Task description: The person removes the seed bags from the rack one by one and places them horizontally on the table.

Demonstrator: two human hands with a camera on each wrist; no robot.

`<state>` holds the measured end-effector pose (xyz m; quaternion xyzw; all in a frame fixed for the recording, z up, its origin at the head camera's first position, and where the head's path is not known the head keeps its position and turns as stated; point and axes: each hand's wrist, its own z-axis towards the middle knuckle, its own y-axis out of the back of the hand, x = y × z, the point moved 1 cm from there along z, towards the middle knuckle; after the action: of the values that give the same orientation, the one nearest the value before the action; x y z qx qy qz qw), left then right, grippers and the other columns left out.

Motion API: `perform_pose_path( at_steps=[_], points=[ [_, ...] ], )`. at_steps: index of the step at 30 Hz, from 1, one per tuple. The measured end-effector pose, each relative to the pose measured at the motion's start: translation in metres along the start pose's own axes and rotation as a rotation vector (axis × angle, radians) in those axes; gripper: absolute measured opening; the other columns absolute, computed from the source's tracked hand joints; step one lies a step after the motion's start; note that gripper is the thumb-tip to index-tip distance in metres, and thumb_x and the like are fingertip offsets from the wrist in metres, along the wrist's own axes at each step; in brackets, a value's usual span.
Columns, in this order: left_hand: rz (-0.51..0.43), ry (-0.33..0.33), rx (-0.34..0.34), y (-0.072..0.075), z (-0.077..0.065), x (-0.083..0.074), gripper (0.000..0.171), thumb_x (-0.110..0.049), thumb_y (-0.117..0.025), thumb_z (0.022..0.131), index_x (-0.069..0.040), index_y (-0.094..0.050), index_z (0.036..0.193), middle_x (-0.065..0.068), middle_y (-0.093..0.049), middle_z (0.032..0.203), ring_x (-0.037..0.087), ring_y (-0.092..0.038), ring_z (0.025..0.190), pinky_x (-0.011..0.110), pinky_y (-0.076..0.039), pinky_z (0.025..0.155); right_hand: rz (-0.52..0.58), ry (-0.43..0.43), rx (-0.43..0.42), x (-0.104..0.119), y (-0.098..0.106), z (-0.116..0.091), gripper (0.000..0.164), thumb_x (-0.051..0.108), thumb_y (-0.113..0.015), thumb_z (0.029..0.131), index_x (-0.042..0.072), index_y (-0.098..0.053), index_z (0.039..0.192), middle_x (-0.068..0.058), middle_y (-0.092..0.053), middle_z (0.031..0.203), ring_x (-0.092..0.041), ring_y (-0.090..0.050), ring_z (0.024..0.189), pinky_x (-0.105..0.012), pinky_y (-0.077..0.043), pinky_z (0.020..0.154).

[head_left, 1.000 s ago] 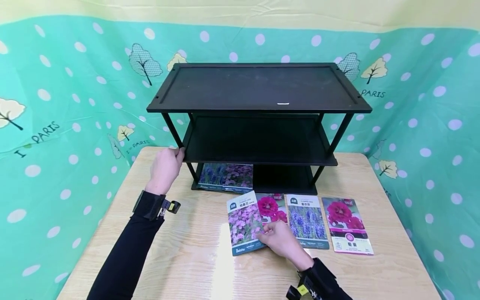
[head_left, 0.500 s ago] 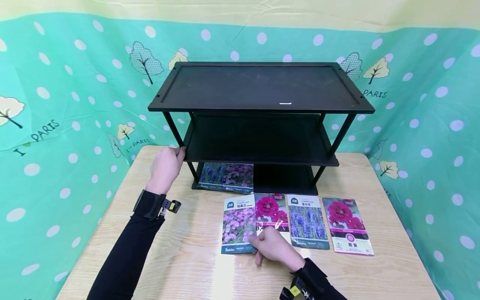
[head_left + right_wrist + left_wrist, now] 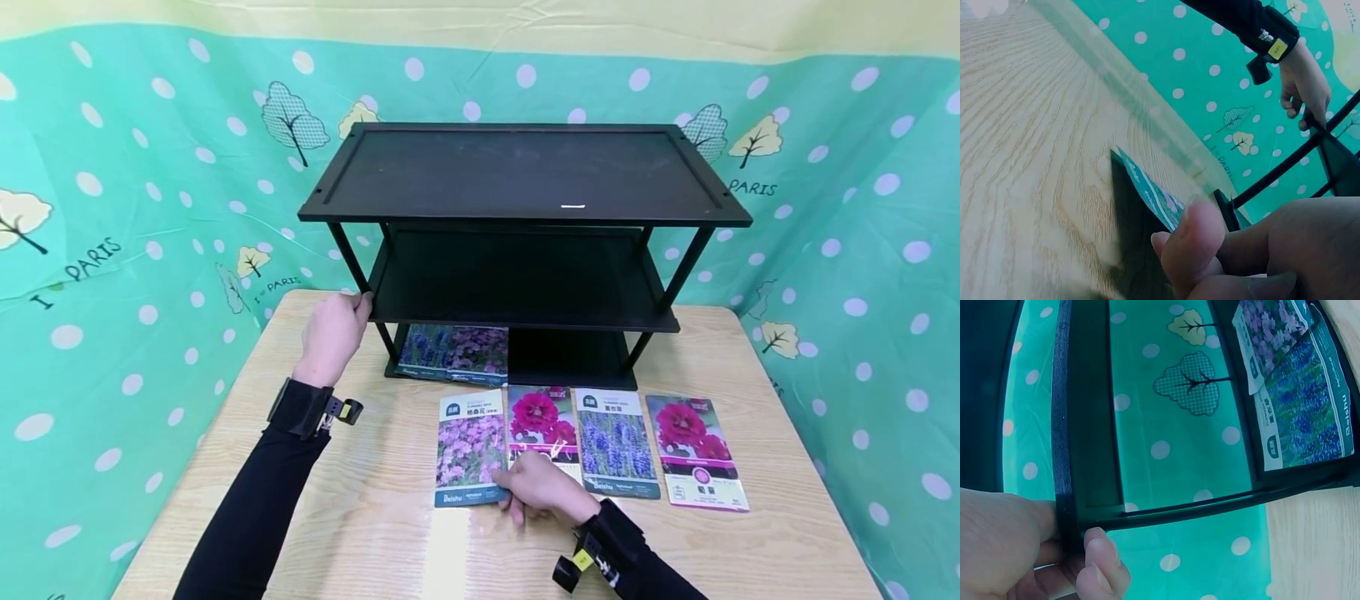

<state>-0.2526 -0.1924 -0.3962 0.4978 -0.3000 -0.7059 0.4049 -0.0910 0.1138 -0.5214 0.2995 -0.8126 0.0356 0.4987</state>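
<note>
The right hand [image 3: 536, 483] pinches the pink-flower packet [image 3: 468, 450] by its lower right edge, thumb against fingers; the packet reaches out to that hand's left and ahead over the table [image 3: 360, 533]. From the right wrist it shows almost edge-on, with a dark shadow under it, so this edge seems slightly lifted, though the angle makes that hard to judge. Straight ahead of the same hand, partly behind its knuckles, lies a magenta-flower packet [image 3: 543, 417]. Just to the hand's right is a blue-flower packet [image 3: 618, 433], and farther right a second magenta-flower packet [image 3: 692, 442].

Ahead and to the left, the left hand [image 3: 332, 333] grips the black rack [image 3: 525, 171], its fingers curled round the left front corner of the middle shelf [image 3: 517, 275]. Below that hand and to its right, two more packets [image 3: 478, 350] lie side by side on the bottom shelf [image 3: 566, 358], one blue-flowered, one purple-pink. Beyond both hands hangs a green dotted curtain [image 3: 135, 250].
</note>
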Motion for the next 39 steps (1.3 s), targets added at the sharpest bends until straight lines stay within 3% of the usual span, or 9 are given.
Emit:
perform_pose_path(
  at_steps=[5,11,16,21,27,29,34,39],
  points=[
    [0.0,0.01,0.003,0.0,0.0,-0.001,0.05,-0.026,-0.048,0.109,-0.009,-0.057,0.063,0.001,-0.037,0.054,0.021,-0.042,0.043,0.031,-0.03,0.04,0.132,-0.059,0.051,-0.001,0.003,0.004,0.051,0.032,-0.052,0.107,-0.006,-0.073,0.079,0.004,-0.057,0.048,-0.001,-0.033,0.034,-0.018,-0.023,0.035],
    [-0.003,0.015,0.0,0.0,0.001,-0.002,0.05,-0.027,-0.048,0.109,-0.01,-0.055,0.062,0.001,-0.038,0.054,0.022,-0.043,0.044,0.032,-0.031,0.04,0.227,-0.128,0.161,-0.002,0.004,0.004,0.051,0.037,-0.054,0.106,-0.003,-0.074,0.082,0.006,-0.054,0.048,0.0,-0.037,0.037,-0.016,-0.025,0.035],
    [-0.002,0.006,-0.01,0.001,0.0,-0.002,0.05,-0.026,-0.049,0.109,-0.008,-0.059,0.064,0.002,-0.039,0.053,0.022,-0.043,0.043,0.032,-0.031,0.04,0.243,-0.132,0.148,0.001,0.009,0.007,0.059,0.045,-0.052,0.107,-0.004,-0.075,0.086,0.006,-0.055,0.049,0.0,-0.038,0.037,-0.015,-0.025,0.035],
    [-0.003,0.017,0.0,-0.001,0.0,-0.002,0.049,-0.026,-0.048,0.109,-0.007,-0.061,0.065,0.002,-0.04,0.054,0.021,-0.043,0.043,0.032,-0.031,0.04,0.145,-0.071,0.078,0.004,0.013,0.007,0.062,0.047,-0.052,0.107,-0.007,-0.074,0.087,0.004,-0.055,0.048,-0.003,-0.033,0.035,-0.018,-0.024,0.035],
    [0.002,0.017,-0.02,-0.001,0.0,-0.002,0.053,-0.026,-0.048,0.109,-0.01,-0.053,0.059,0.004,-0.039,0.052,0.024,-0.044,0.044,0.034,-0.031,0.04,-0.088,0.036,-0.105,0.011,0.014,0.007,0.049,0.039,-0.058,0.105,0.002,-0.07,0.075,0.002,-0.057,0.048,-0.006,-0.03,0.036,-0.022,-0.023,0.038],
    [0.002,0.014,-0.023,-0.001,0.0,-0.002,0.053,-0.026,-0.048,0.109,-0.01,-0.053,0.059,0.003,-0.039,0.052,0.024,-0.044,0.044,0.033,-0.031,0.04,-0.141,0.066,-0.165,0.015,0.015,0.007,0.042,0.034,-0.059,0.105,0.001,-0.074,0.082,0.0,-0.058,0.049,-0.007,-0.033,0.037,-0.023,-0.025,0.039],
    [0.004,0.007,-0.024,-0.001,0.0,-0.002,0.052,-0.026,-0.048,0.109,-0.009,-0.055,0.06,0.003,-0.039,0.052,0.023,-0.044,0.043,0.033,-0.031,0.04,-0.234,0.124,-0.278,0.021,0.016,0.007,0.033,0.027,-0.061,0.104,-0.001,-0.07,0.12,0.003,-0.054,0.051,-0.009,-0.035,0.04,-0.024,-0.024,0.041],
    [0.004,0.011,-0.031,-0.001,0.0,-0.002,0.053,-0.026,-0.049,0.109,-0.01,-0.054,0.059,0.003,-0.04,0.052,0.023,-0.043,0.043,0.034,-0.032,0.04,-0.361,0.247,-0.301,0.022,0.012,0.009,0.025,0.02,-0.067,0.101,0.002,-0.071,0.117,0.008,-0.039,0.057,-0.007,-0.029,0.044,-0.022,-0.022,0.044]
  ],
)
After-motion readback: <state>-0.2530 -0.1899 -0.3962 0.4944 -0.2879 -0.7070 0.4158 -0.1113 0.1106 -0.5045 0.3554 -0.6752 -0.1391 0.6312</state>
